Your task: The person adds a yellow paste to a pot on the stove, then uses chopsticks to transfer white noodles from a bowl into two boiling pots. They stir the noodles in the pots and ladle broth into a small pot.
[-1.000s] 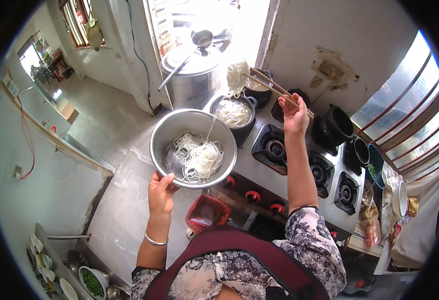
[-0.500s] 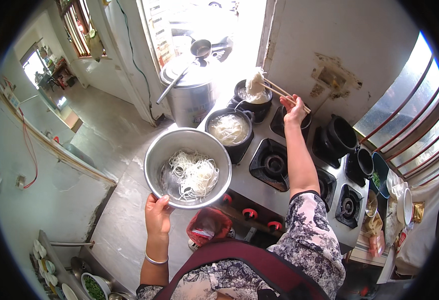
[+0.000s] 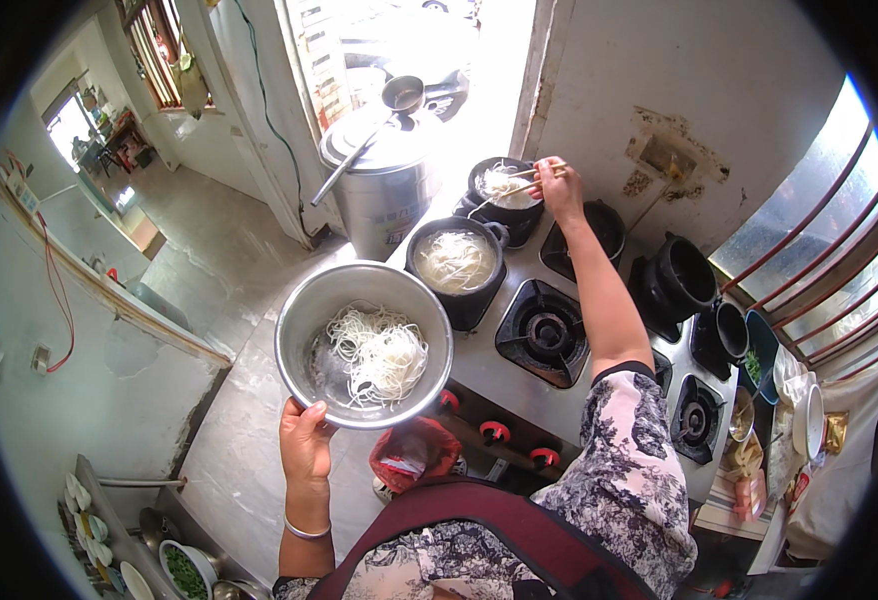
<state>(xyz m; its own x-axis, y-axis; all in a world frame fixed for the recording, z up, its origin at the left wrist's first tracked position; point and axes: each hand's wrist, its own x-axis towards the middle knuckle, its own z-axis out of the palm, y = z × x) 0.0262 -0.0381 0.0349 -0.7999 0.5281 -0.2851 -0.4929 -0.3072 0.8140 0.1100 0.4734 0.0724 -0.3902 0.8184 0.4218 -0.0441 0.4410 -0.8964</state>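
My left hand point(image 3: 306, 440) grips the near rim of a wide steel bowl point(image 3: 304, 312) that holds a heap of white noodles point(image 3: 380, 353). It hangs over the floor just left of the stove. My right hand point(image 3: 562, 188) is stretched out over the far burners and holds chopsticks point(image 3: 521, 183). Their tips rest in a clump of noodles lying in the far small black pot point(image 3: 504, 190). A second black pot point(image 3: 456, 266) full of noodles stands on the burner closer to me.
A steel multi-burner stove point(image 3: 495, 374) with red knobs runs to the right, with bare burners and empty black pots point(image 3: 684, 277). A big lidded steel stockpot point(image 3: 384, 175) with a ladle stands by the open doorway. Bowls and greens sit at lower left.
My right hand has lowered the chopsticks, and the noodle clump went from the air down into the far black pot. The steel bowl has come lower and nearer to me.
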